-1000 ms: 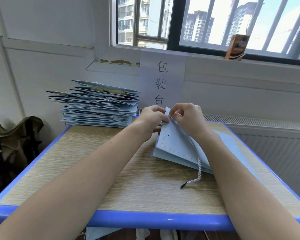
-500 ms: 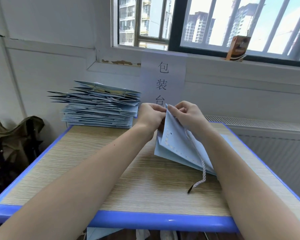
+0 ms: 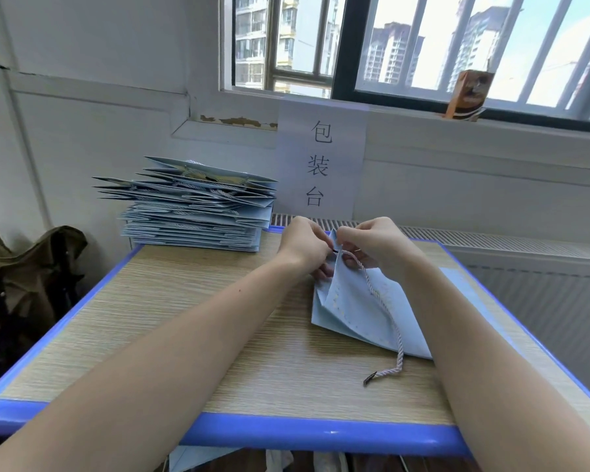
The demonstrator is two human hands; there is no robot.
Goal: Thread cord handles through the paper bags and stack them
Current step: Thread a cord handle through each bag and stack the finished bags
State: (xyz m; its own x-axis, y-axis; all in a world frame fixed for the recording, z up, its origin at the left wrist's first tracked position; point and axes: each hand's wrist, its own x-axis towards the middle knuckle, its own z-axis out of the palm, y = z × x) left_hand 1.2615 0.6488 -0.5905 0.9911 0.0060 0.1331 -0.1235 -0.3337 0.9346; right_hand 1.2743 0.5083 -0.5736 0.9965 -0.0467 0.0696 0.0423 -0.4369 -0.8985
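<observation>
A wood-grain table with a blue rim [image 3: 218,434] stands below a barred window [image 3: 423,46]. A white paper sign with three black characters [image 3: 321,158] hangs under the sill; an orange-brown carton [image 3: 469,93] sits on the sill. An olive-green cloth bag [image 3: 24,277] slumps left of the table; a white ribbed radiator [image 3: 525,267] lies behind it.

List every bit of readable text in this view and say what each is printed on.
"包装台", written top to bottom, on the white paper sheet taped to the wall below the window.
The small orange-brown carton on the windowsill carries print too blurred to read.
The stack of light blue paper bags shows a pattern, but no legible words.
</observation>
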